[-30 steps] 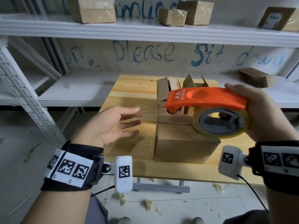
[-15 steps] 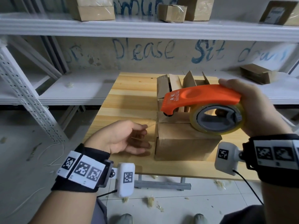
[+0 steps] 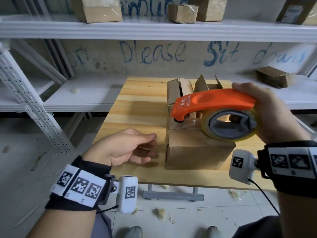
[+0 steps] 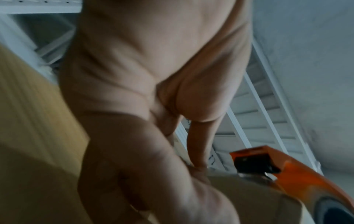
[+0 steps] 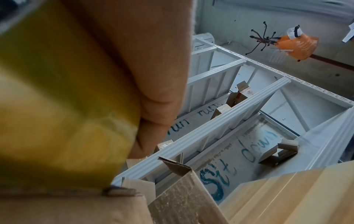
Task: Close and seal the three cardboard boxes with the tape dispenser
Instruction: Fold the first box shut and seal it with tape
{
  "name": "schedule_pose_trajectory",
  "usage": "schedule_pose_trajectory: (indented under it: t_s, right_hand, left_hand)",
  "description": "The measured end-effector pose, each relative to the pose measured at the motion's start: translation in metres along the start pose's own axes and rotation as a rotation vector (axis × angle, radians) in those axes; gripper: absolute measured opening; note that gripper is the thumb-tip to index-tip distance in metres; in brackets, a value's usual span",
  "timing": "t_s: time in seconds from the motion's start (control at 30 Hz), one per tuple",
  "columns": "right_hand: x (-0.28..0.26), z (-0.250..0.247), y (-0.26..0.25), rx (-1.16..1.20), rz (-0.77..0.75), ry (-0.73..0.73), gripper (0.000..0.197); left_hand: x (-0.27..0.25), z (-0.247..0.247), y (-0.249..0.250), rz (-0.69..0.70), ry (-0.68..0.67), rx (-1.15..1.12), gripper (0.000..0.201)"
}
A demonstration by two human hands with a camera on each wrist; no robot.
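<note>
A closed cardboard box (image 3: 197,150) sits near the front of the wooden table (image 3: 137,103). Two open boxes (image 3: 181,90) with raised flaps (image 5: 182,197) stand right behind it. My right hand (image 3: 260,109) grips the orange tape dispenser (image 3: 214,103), and its clear tape roll (image 3: 229,124) rests on the closed box's top. The dispenser's mouth (image 4: 254,165) sits over the top's left part. My left hand (image 3: 151,143) hovers just left of the box's left side, thumb over fingers, pinching what looks like the thin clear tape end (image 3: 144,148).
White metal shelving (image 3: 154,30) runs behind and to the left of the table, with several taped boxes on its upper level. A flattened box (image 3: 274,78) lies on the right-hand lower shelf. Scraps litter the tiled floor (image 3: 163,213) below the table's front edge.
My left hand has dropped from table height beside the dispenser to the near box's left side, fingers closing. The dispenser has come down, so that the roll sits on the box top.
</note>
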State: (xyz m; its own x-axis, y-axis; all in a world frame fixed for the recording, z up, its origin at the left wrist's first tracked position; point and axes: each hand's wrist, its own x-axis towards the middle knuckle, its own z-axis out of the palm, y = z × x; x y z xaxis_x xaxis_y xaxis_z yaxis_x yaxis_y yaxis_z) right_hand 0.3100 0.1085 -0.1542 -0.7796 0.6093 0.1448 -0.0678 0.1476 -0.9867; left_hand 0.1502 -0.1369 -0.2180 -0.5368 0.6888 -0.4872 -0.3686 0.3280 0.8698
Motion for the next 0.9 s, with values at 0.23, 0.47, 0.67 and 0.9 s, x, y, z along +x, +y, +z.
schedule_pose_trajectory:
  t_s: [0.23,0.47,0.67,0.9]
  right_hand:
    - [0.005,-0.003,0.008,-0.046,0.034,0.086,0.095]
    - [0.004,0.000,0.008,-0.039,0.041,0.105,0.077]
    - [0.001,0.007,0.004,-0.065,0.057,0.084,0.043]
    - [0.000,0.009,0.003,-0.058,0.049,0.097,0.043]
  left_hand:
    - [0.008,0.025,-0.008,0.007,0.046,0.108,0.027]
    - [-0.001,0.041,-0.009,0.012,0.082,0.438,0.030]
    - [0.007,0.037,-0.006,0.209,0.059,0.871,0.039]
    - [0.010,0.039,-0.005,0.217,0.152,1.051,0.033]
